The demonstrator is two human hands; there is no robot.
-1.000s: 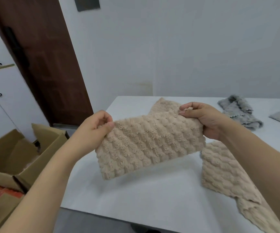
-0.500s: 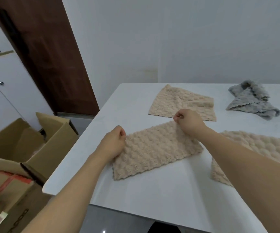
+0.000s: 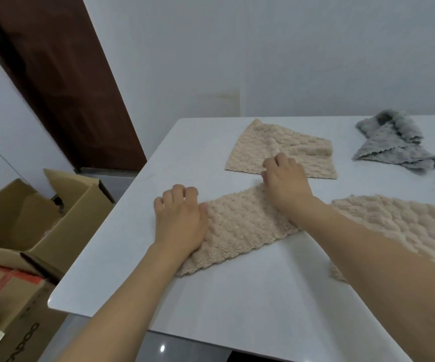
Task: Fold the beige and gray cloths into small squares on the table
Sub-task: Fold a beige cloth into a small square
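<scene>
Folded beige cloth [image 3: 239, 226] lies flat on the table [image 3: 237, 296]; left hand [image 3: 178, 220] and right hand [image 3: 285, 178] rest on its ends, fingers loosely bent, gripping nothing; best smooth outward, square the edges, then fold across

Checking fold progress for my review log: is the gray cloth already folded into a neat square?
No, the gray cloth lies crumpled at the far right of the table, untouched by either hand.
</scene>
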